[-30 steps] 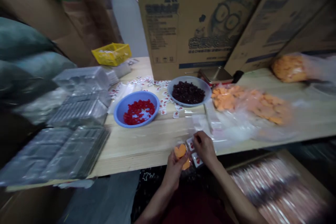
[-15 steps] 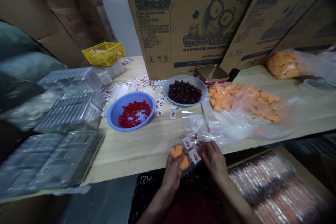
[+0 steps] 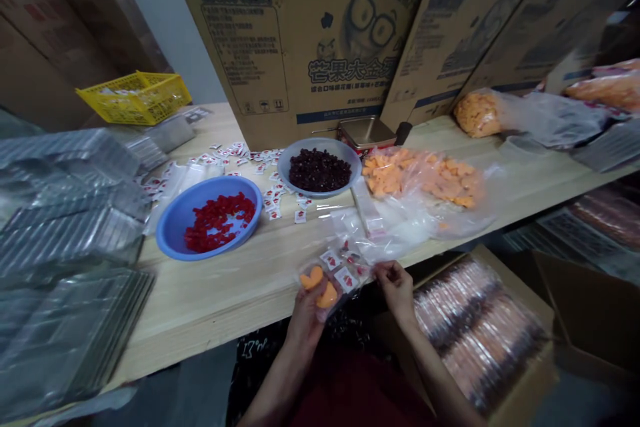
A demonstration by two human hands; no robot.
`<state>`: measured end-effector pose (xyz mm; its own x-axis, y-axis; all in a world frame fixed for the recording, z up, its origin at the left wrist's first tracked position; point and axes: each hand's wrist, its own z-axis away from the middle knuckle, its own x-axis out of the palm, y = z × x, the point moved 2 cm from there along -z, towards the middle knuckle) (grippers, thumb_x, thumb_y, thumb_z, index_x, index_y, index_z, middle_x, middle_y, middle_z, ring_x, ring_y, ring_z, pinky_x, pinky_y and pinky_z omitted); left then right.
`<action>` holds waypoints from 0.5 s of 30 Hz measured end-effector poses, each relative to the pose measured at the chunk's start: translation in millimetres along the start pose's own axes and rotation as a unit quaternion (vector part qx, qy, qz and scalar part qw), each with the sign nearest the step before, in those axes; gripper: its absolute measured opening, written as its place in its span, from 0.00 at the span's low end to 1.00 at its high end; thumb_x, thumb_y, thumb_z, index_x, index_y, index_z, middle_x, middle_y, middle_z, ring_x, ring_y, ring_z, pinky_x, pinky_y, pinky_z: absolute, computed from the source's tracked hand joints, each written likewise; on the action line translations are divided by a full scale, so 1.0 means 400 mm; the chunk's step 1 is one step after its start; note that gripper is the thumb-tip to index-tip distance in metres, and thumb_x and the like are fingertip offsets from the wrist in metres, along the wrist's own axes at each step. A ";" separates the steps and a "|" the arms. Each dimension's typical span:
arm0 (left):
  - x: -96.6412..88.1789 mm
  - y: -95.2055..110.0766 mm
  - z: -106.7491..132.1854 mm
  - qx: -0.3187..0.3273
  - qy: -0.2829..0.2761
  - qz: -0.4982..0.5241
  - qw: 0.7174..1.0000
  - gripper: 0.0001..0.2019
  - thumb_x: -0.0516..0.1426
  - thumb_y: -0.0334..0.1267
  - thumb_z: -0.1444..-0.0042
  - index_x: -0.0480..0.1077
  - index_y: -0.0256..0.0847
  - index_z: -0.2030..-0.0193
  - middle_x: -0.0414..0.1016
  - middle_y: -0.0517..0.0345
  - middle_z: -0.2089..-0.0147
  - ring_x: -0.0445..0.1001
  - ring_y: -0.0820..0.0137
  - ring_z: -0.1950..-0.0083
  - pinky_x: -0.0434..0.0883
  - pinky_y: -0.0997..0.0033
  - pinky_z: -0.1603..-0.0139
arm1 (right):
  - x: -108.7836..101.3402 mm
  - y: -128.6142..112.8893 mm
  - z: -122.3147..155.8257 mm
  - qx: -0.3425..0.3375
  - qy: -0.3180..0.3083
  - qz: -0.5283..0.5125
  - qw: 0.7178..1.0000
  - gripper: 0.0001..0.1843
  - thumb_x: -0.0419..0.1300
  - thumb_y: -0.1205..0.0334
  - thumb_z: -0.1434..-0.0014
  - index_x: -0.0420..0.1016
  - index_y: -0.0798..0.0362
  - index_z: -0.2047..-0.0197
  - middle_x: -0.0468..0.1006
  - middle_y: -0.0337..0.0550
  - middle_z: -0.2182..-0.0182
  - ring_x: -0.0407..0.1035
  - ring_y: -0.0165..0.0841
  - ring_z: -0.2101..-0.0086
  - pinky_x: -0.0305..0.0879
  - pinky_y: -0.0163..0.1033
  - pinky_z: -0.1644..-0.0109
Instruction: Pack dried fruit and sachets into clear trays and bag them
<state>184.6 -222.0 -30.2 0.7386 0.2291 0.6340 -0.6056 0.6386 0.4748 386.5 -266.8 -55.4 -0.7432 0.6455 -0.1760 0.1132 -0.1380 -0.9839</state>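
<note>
My left hand [image 3: 306, 310] grips a clear plastic tray [image 3: 336, 295] by its left end, thumb on top, over the table's front edge. Inside the tray lie orange heart-shaped pieces [image 3: 326, 295], two small white printed sachets [image 3: 346, 278] and some dark red bits. At the tray's right end is my right hand [image 3: 396, 283], its thumb and fingertips pinched together. Whether they hold the tray's edge, clear film or a small piece is too blurred to tell. Just behind the tray lie clear plastic bags [image 3: 400, 220].
A blue bowl of red pieces [image 3: 167, 233] and a pale bowl of dark pieces [image 3: 283, 170] stand behind. Loose sachets [image 3: 300, 216] lie between them. Stacked clear trays [image 3: 75, 320] stand left, bagged orange pieces [image 3: 425, 177] right. Below right is an open carton of packed trays [image 3: 545, 373].
The view has turned rightward, so everything sits further left. My right hand has moved slightly away from the sachets toward the tray's right end. My left hand still holds the tray.
</note>
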 end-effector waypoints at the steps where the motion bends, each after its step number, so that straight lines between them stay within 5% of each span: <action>1: 0.001 0.001 0.001 0.000 -0.002 -0.007 1.000 0.22 0.70 0.35 0.59 0.74 0.38 0.55 0.81 0.48 0.52 0.77 0.54 0.45 0.73 0.56 0.43 | -0.002 -0.001 0.000 0.001 -0.001 -0.007 1.000 0.15 0.65 0.49 0.48 0.72 0.54 0.70 0.72 0.37 0.78 0.64 0.30 0.77 0.60 0.35 0.72; 6: 0.005 0.008 0.005 -0.037 -0.004 -0.018 0.999 0.20 0.69 0.36 0.57 0.75 0.36 0.55 0.81 0.45 0.50 0.76 0.51 0.43 0.73 0.55 0.41 | -0.017 -0.027 0.017 0.011 0.016 -0.022 1.000 0.16 0.68 0.48 0.50 0.73 0.52 0.69 0.74 0.37 0.77 0.66 0.31 0.75 0.63 0.35 0.71; 11: 0.010 -0.004 0.001 -0.037 -0.001 -0.016 0.999 0.20 0.70 0.35 0.59 0.75 0.36 0.57 0.81 0.45 0.50 0.76 0.50 0.43 0.73 0.53 0.42 | 0.006 -0.043 0.032 0.202 -0.039 -0.165 0.965 0.25 0.64 0.37 0.47 0.74 0.53 0.70 0.77 0.42 0.75 0.72 0.33 0.74 0.64 0.33 0.76; 15: 0.024 -0.033 0.004 -0.007 -0.005 -0.036 0.999 0.21 0.71 0.38 0.59 0.75 0.38 0.56 0.81 0.47 0.52 0.78 0.53 0.47 0.74 0.57 0.44 | 0.036 -0.054 0.041 0.251 -0.045 -0.242 0.936 0.21 0.72 0.44 0.54 0.76 0.53 0.70 0.78 0.39 0.74 0.72 0.30 0.75 0.66 0.31 0.74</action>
<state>199.1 -229.5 -29.4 0.7771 0.1756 0.6044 -0.5468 0.6639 0.5102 362.6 -267.0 -36.2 -0.6823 0.6613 0.3118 -0.5587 -0.1966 -0.8057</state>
